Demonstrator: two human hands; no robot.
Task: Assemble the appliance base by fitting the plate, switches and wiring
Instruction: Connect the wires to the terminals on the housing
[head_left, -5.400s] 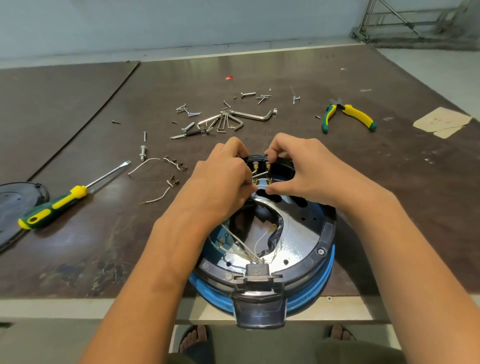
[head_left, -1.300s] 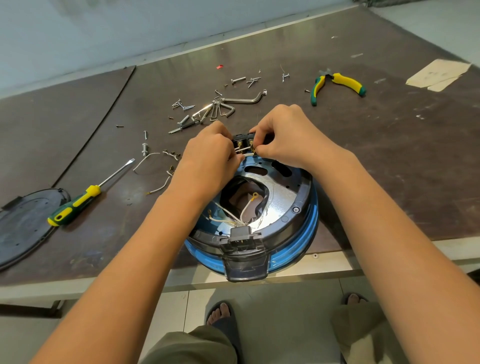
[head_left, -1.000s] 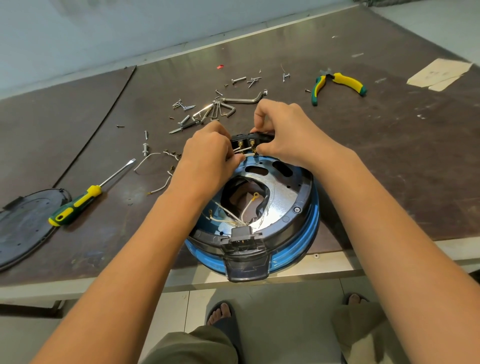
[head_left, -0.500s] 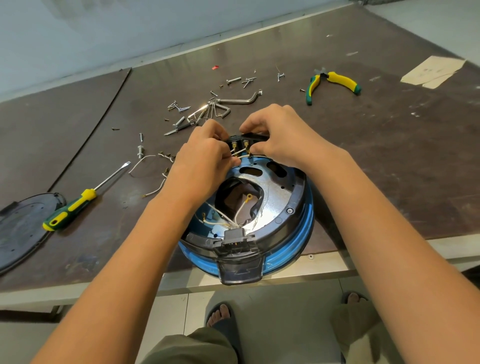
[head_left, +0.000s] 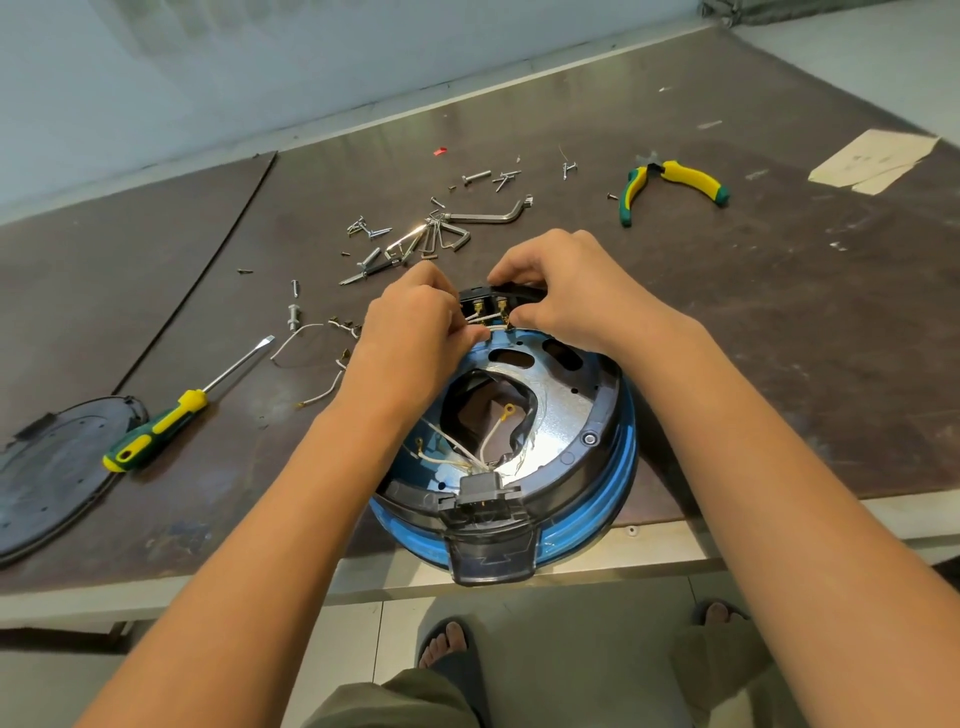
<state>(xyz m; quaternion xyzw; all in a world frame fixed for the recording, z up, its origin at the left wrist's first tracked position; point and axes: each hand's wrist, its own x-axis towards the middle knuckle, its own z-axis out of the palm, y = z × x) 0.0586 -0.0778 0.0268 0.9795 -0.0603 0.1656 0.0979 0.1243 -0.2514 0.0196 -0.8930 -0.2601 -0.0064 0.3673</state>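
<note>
Head view, single frame.

**Base:** The appliance base (head_left: 618, 483), blue wall with a black rim, sits open side up at the near edge of the table (head_left: 779, 338) and slightly overhangs it. Inside lies the metal plate (head_left: 561, 410), shiny, with a large irregular cut-out in its middle and smaller slots toward the far side.

**Far rim:** The switch block (head_left: 488, 304), black with brass terminals, stands at the far rim of the base.
- My right hand (head_left: 566, 291) is clamped on it, fingers curled over its top and thumb against its near right side.
- My left hand (head_left: 410, 332) is just left of the block, fingers curled, tips pinched on the white leads (head_left: 480, 326) running to the terminals.
- I cannot tell which terminal the pinched lead belongs to.

**Near rim:** A black socket (head_left: 480, 493) sits in the rim. The socket wires (head_left: 457, 452) fan from it over the cut-out, and one ends in a yellow ring lug (head_left: 508, 410). Below the socket a dark translucent tab (head_left: 491, 556) hangs past the table edge.

**Table, left:**
- The screwdriver (head_left: 156, 431) has a green and yellow handle, with its blade pointing far-right.
- A dark round cover (head_left: 57, 467) lies at the left border of the view.
- Wire offcuts (head_left: 296, 348) lie between the screwdriver blade and my left hand.

**Table, far of the hands:** There are hex keys (head_left: 441, 234) and scattered screws (head_left: 369, 228).

**Table, far right:** The pliers (head_left: 670, 182) lie well apart from the base, with a paper scrap (head_left: 872, 161) beyond them.
</note>
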